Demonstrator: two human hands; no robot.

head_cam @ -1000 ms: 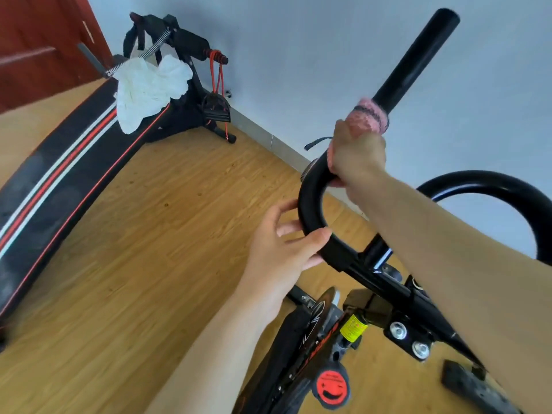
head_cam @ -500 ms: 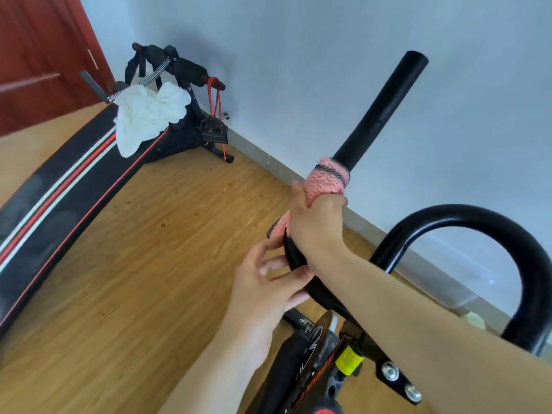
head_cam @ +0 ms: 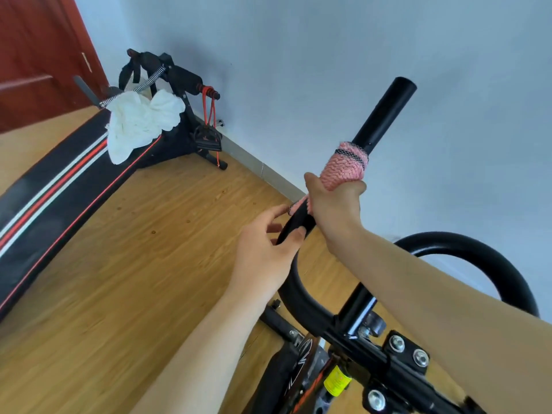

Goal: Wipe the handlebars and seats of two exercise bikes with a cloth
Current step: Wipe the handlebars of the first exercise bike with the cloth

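A black exercise bike's left handlebar [head_cam: 383,115] rises toward the wall. A pink knitted cloth [head_cam: 345,167] is wrapped around the bar below its tip. My right hand [head_cam: 333,201] grips the cloth and the bar inside it. Just below, my left hand [head_cam: 264,249] holds the bar's curved part, thumb on top and fingers behind it. The right handlebar loop [head_cam: 478,258] curves behind my right forearm. The bike's stem with bolts and a yellow sticker [head_cam: 337,382] sits at the bottom. No seat is in view.
A black sit-up bench with red and white stripes [head_cam: 50,192] lies at the left, a white cloth [head_cam: 140,124] draped over its upper end. Red resistance bands [head_cam: 210,124] hang from its frame. Wooden floor [head_cam: 134,279], a pale wall and a red door [head_cam: 35,55] surround it.
My right hand has slid the pink cloth along the left handlebar, down toward the bend and back up. My left hand has kept hold of the curve. The camera view has tilted.
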